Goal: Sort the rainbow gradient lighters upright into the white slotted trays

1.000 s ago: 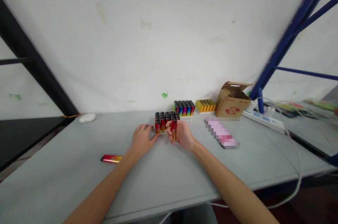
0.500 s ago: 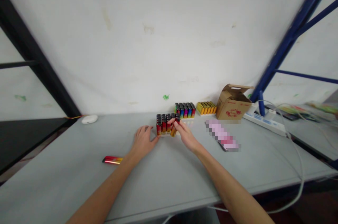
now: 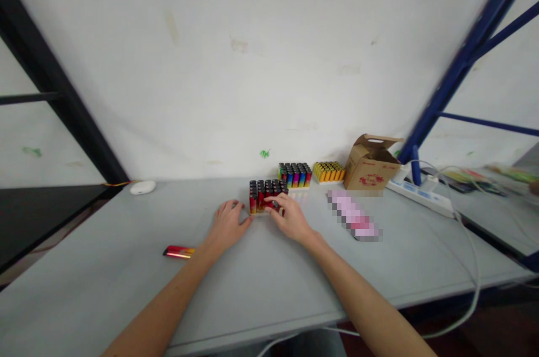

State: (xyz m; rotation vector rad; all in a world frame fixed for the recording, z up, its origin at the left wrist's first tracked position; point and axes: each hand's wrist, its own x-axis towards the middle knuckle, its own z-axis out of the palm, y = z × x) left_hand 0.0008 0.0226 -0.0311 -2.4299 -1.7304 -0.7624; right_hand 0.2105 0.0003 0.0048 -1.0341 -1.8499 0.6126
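Red batteries with black tops (image 3: 253,200) stand upright in rows on a pale base at the middle of the grey table (image 3: 261,278). My right hand (image 3: 289,218) is at the front right of this block, fingers closed on a red battery (image 3: 274,205) at its front row. The hand partly hides the block's right side. Beside the block's left front corner, my left hand (image 3: 229,222) rests on the table with its fingers apart, holding nothing. Farther left, partly behind the left forearm, lies a flat red and yellow item (image 3: 179,252).
Behind the block stand multicoloured batteries (image 3: 296,176) and yellow batteries (image 3: 329,172). An open cardboard box (image 3: 370,169), a power strip (image 3: 421,197) with cables and a blurred pink item (image 3: 353,214) are on the right. A white case (image 3: 142,187) lies back left.
My right hand has moved slightly left and down over the front row. The red and gold battery held tilted in it before now shows mostly its dark end. My left hand has barely moved.
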